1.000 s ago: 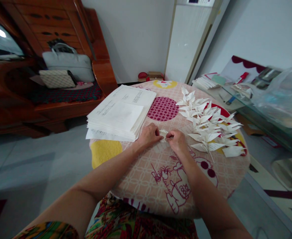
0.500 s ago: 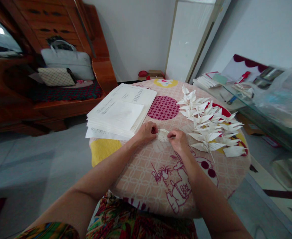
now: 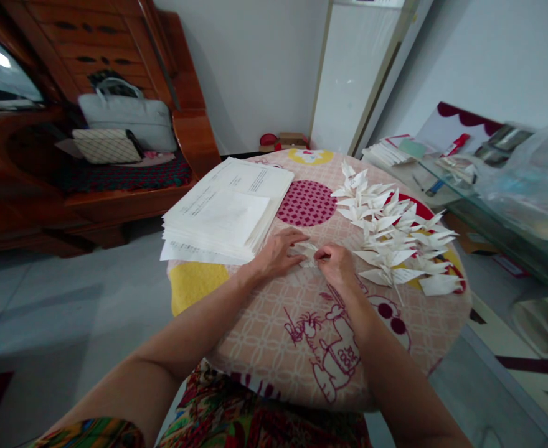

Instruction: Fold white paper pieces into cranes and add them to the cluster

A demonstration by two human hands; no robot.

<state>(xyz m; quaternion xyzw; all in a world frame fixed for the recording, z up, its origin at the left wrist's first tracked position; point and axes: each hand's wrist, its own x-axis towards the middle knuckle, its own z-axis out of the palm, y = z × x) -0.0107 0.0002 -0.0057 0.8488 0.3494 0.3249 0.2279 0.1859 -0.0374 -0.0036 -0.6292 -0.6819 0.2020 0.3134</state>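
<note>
A small piece of folded white paper (image 3: 308,251) lies low over the patterned tablecloth between my hands. My right hand (image 3: 337,262) pinches its right end between thumb and fingertips. At the paper's left side is my left hand (image 3: 281,252), its fingers stretched out and apart; whether they touch the paper I cannot tell. Close to the right hand, several folded white paper cranes (image 3: 386,233) with pointed wings are crowded together. Left of my left hand rests a thick stack of printed paper sheets (image 3: 230,199), with a smaller blank stack on top.
The round table (image 3: 264,336) has a pink patterned cloth. On the right stands a glass-topped table (image 3: 493,208) with a plastic bag (image 3: 530,180) and papers. A wooden bench (image 3: 197,140) at the left holds a grey handbag (image 3: 147,121).
My left hand has opened from a pinch at the paper's left end, its fingers now stretched out. My right hand stays in place, still pinching the paper.
</note>
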